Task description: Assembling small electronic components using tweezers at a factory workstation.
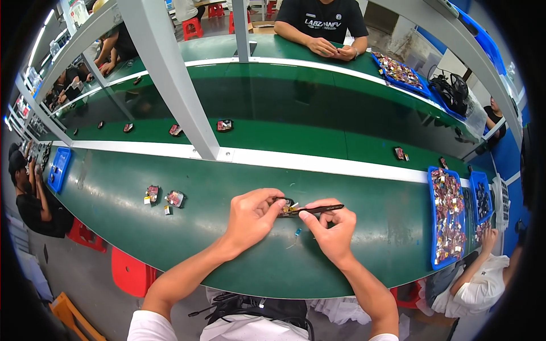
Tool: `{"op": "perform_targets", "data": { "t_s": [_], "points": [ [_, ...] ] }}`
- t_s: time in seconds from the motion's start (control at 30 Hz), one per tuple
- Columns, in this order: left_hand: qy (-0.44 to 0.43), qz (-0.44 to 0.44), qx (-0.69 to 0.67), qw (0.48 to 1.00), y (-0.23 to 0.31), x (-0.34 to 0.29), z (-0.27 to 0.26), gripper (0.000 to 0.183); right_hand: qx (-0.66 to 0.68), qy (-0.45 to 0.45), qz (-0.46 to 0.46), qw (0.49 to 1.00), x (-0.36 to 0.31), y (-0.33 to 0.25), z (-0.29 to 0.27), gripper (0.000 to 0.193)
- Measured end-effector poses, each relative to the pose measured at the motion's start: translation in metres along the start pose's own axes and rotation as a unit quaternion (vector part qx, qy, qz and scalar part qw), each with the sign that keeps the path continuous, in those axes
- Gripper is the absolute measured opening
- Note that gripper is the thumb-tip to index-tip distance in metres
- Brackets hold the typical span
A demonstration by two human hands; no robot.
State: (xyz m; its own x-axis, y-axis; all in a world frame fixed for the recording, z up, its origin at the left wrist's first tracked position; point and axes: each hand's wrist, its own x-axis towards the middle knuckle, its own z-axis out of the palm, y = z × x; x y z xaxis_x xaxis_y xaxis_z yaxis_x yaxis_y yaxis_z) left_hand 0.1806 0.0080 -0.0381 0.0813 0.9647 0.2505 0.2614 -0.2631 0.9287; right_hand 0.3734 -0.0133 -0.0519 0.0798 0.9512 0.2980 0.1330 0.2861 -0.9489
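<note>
Small dark unit (288,203) is gripped between thumb and fingers of the left hand (252,216), above mid-bench (239,267); slim dark tool (325,208), probably tweezers, is pinched in the right hand (336,232), its end at the unit. Work on this piece is judged underway, unfinished. Two similar units (176,198) are seen to the left; many are heaped in the blue tray (433,227). Whether those are done is not shown.

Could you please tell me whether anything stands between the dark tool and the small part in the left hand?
Nothing visible does: the dark tool in the right hand extends up to the small part in the left hand.
</note>
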Motion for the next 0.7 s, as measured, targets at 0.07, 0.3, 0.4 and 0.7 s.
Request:
{"op": "perform_targets", "data": {
  "t_s": [0.07,0.3,0.4,0.7],
  "points": [
    [0.003,0.023,0.002,1.000,-0.0013,-0.0007,0.0002,0.013,-0.002,-0.004,0.004,1.000,0.0002,-0.0002,0.0000,0.015],
    [-0.020,0.013,-0.021,0.999,0.0027,-0.0006,-0.0012,0.016,0.115,-0.023,0.077,0.990,0.0038,0.0017,-0.0028,0.014],
    [-0.035,0.009,-0.026,0.999,0.0033,-0.0004,-0.0014,0.017,0.136,-0.025,0.100,0.985,0.0042,0.0031,-0.0050,0.014],
    [-0.054,0.015,-0.047,0.997,0.0030,-0.0035,-0.0006,0.019,0.207,-0.032,0.168,0.963,0.0069,-0.0049,-0.0085,0.017]
  ]
}}
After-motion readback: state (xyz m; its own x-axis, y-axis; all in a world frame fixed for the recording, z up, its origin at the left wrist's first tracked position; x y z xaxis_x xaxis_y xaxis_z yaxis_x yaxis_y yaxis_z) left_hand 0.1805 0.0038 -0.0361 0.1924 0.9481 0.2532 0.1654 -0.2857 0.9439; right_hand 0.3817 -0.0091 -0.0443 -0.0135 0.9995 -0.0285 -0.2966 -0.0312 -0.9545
